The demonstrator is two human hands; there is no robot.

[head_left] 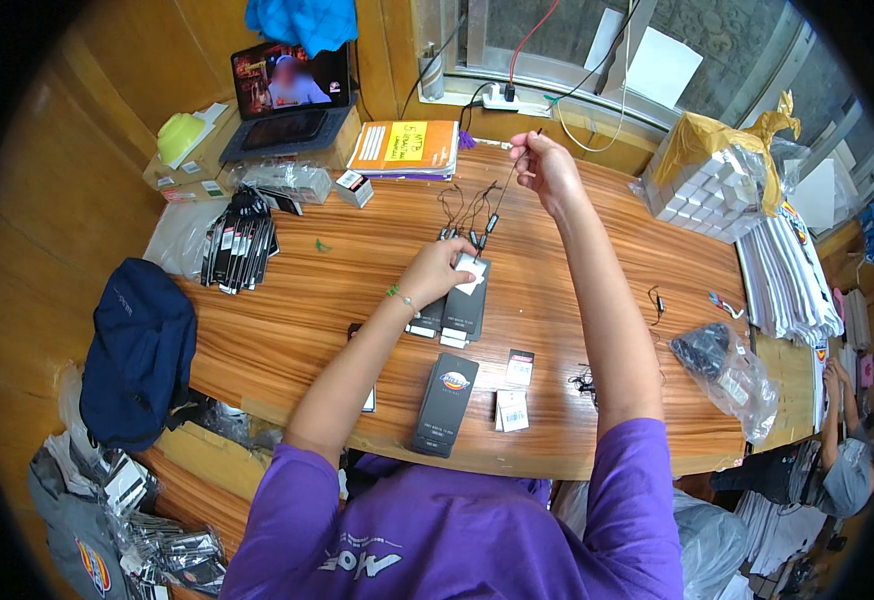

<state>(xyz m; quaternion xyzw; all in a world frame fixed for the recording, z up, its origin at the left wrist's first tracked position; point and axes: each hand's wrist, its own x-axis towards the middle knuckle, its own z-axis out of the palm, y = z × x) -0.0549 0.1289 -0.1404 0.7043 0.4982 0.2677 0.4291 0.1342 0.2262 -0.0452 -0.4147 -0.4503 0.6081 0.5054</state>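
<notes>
My left hand (437, 274) is closed on a small white tag (472, 277), its thumb pressing it down on top of dark grey hang tags (464, 317) on the table. Raised to the right, my right hand (549, 172) pinches a thin black string (506, 190), drawn taut from a small black toggle above those tags. Several more looped strings lie just beyond my left fingers. Closer to my body lies a thick stack of dark grey hang tags (446, 405), beside small white tags (511, 411).
Black strings (585, 384) lie near my right forearm. A plastic bag (727, 375) sits at right, an opened pack of white boxes (709, 190) behind it. At left are a dark blue bag (140, 350) and bundled black tags (241, 245). A phone (284, 128) and orange notebook (407, 148) stand at the back.
</notes>
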